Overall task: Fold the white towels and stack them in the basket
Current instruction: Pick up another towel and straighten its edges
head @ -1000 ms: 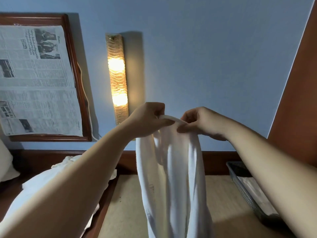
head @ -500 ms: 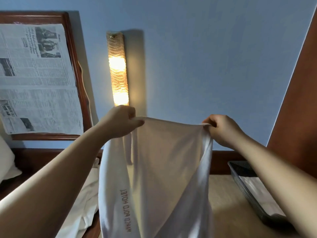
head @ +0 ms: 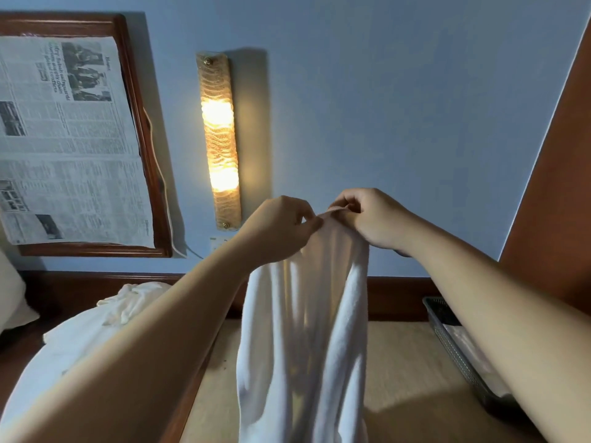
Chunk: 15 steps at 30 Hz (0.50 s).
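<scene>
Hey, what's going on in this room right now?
A person is folding laundry. The left hand and right hand are raised close together, each pinching the top edge of a white towel that hangs down in loose folds over a tan surface. A mesh basket sits to the right with something white already inside. More crumpled white towels wait on the left.
</scene>
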Tool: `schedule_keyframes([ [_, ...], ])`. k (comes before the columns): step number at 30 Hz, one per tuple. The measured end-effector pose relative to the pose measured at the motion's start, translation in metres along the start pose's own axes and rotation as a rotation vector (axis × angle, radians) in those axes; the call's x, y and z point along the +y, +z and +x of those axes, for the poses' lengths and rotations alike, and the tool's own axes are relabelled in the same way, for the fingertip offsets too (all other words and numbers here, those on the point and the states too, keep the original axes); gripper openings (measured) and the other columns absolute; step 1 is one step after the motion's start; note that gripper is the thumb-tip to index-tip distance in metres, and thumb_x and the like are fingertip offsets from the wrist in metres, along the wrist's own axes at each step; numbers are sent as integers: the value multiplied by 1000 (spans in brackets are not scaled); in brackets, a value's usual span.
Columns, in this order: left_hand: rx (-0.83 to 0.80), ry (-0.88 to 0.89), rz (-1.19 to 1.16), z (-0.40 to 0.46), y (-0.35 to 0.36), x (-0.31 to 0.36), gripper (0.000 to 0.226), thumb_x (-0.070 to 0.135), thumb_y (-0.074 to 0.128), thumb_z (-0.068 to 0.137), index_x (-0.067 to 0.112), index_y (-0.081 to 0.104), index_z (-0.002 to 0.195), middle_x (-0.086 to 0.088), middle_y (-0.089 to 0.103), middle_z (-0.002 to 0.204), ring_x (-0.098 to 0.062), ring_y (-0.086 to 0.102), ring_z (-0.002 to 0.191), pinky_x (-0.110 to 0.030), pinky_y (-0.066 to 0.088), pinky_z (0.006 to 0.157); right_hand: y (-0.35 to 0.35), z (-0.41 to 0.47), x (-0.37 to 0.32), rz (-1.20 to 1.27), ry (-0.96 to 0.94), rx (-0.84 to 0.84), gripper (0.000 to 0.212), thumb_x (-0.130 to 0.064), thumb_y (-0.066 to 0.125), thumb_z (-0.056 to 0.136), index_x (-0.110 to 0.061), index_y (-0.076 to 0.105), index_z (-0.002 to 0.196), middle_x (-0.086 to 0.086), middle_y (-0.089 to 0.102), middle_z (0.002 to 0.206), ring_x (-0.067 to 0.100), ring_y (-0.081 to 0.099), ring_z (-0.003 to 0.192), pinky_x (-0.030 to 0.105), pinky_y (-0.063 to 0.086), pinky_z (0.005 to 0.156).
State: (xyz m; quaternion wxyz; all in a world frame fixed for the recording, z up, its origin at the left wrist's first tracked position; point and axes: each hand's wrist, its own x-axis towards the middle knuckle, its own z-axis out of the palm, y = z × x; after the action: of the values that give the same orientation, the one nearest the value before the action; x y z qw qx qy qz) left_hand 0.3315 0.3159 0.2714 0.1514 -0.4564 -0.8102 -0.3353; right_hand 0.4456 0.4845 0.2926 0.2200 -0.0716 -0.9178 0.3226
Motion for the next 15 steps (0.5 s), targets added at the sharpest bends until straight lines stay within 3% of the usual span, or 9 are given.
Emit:
schedule_keyframes([
  [4, 69, 14, 130, -3, -3, -2, 18, 40, 56, 102, 26, 61, 91, 9, 59, 73, -17, 55, 70, -31, 37, 58, 5, -7, 7, -148, -24, 3, 18, -36, 60, 104, -24, 69, 95, -7, 70, 86, 9, 64, 79, 25, 42, 62],
  [8, 170, 55, 225, -5, -10, 2, 16, 37, 52, 104, 25, 55, 93, 6, 58, 73, -23, 54, 67, -31, 36, 56, 22, -13, 27, -354, -48, 102, 10, -20, 58, 100, -17, 61, 91, -2, 57, 87, 18, 54, 80, 31, 36, 63],
  [11, 225, 77, 253, -6, -23, -6, 17, 36, 52, 104, 24, 52, 92, 5, 57, 70, -21, 50, 62, -29, 35, 53, 29, -24, 58, -332, 71, 117, 10, -13, 64, 94, -19, 60, 88, -1, 58, 89, 20, 56, 82, 29, 39, 64],
  [15, 222, -1, 325, -6, -40, -40, 18, 39, 54, 103, 24, 63, 100, -1, 65, 79, -32, 57, 73, -34, 38, 62, 9, -37, 86, -260, 199, 162, 13, -11, 72, 86, -22, 67, 90, -4, 69, 88, 18, 64, 83, 27, 42, 64],
])
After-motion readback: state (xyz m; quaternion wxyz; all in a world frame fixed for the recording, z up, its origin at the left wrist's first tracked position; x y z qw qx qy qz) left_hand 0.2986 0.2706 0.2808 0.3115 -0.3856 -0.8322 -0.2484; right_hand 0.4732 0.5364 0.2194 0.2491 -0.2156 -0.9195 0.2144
